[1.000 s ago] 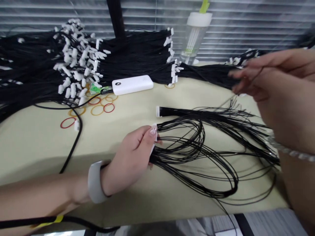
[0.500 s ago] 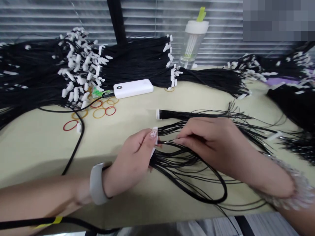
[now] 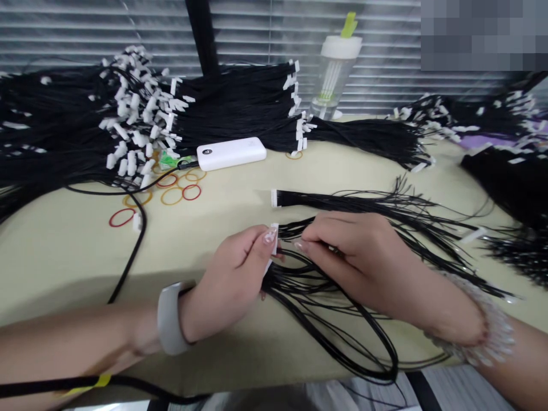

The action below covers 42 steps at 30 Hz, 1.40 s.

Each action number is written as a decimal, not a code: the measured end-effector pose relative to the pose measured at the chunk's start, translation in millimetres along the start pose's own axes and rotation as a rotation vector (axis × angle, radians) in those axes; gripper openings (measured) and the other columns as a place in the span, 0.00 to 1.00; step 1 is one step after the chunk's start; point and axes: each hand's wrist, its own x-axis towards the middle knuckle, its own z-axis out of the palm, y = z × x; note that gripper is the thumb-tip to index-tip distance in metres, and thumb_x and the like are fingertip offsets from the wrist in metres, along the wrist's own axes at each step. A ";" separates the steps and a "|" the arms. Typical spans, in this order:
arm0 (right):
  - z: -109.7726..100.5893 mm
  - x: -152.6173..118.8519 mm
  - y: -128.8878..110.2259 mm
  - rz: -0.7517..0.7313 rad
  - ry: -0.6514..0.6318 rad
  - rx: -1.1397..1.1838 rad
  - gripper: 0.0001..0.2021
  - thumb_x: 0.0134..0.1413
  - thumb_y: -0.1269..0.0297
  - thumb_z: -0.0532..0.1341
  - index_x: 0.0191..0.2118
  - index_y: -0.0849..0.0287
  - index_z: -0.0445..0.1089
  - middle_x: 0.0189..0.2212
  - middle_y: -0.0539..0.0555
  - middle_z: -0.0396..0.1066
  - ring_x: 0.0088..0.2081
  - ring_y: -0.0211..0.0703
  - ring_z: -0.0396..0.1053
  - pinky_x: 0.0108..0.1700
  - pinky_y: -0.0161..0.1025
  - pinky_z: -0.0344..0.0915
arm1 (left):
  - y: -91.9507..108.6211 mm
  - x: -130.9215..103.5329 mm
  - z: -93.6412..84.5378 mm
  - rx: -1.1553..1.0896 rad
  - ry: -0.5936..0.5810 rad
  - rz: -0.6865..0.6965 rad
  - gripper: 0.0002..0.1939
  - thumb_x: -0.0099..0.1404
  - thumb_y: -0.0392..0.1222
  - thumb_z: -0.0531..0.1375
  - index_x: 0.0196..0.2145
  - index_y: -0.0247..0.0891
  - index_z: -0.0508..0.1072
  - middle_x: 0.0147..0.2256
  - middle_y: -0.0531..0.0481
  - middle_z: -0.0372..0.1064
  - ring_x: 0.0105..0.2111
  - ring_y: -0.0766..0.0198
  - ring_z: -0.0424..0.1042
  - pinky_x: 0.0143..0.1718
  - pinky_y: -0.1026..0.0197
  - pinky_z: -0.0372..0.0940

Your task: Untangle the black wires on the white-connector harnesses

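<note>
Change: your right hand (image 3: pixel 363 257) is down at the wire bundle (image 3: pixel 334 342), no longer raised off to the side, so both hands now work close together at one spot. Your left hand (image 3: pixel 233 274) clamps a white connector (image 3: pixel 274 238) between thumb and fingers, wires looping right over the pale table (image 3: pixel 68 251). Right thumb and forefinger nearly meet just beside it, among the wires; can't tell whether a strand is pinched. Second wired connector (image 3: pixel 274 198) lies beyond, apart from your hands
</note>
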 end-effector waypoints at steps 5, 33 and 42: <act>0.3 1.1 -0.1 0.013 -0.028 -0.026 0.11 0.56 0.67 0.49 0.28 0.62 0.65 0.23 0.50 0.61 0.25 0.33 0.56 0.29 0.32 0.52 | -1.7 0.6 0.6 -0.007 -0.012 0.000 0.17 0.65 0.50 0.44 0.25 0.38 0.60 0.20 0.57 0.53 0.22 0.71 0.53 0.23 0.67 0.52; 7.4 15.9 73.0 -0.118 0.229 -0.469 0.30 0.43 0.60 0.62 0.51 0.66 0.55 0.53 0.66 0.52 0.53 0.52 0.52 0.51 0.46 0.56 | -7.2 4.6 -3.8 -0.341 -0.039 -0.226 0.18 0.61 0.54 0.48 0.25 0.37 0.63 0.17 0.57 0.56 0.13 0.74 0.54 0.13 0.70 0.51; -6.3 17.7 69.4 -0.037 0.126 -0.499 0.22 0.47 0.44 0.53 0.30 0.62 0.65 0.28 0.56 0.67 0.30 0.43 0.63 0.34 0.40 0.59 | -9.0 6.9 -3.7 -0.382 0.088 -0.244 0.18 0.59 0.55 0.49 0.26 0.38 0.64 0.19 0.56 0.59 0.16 0.72 0.59 0.15 0.70 0.56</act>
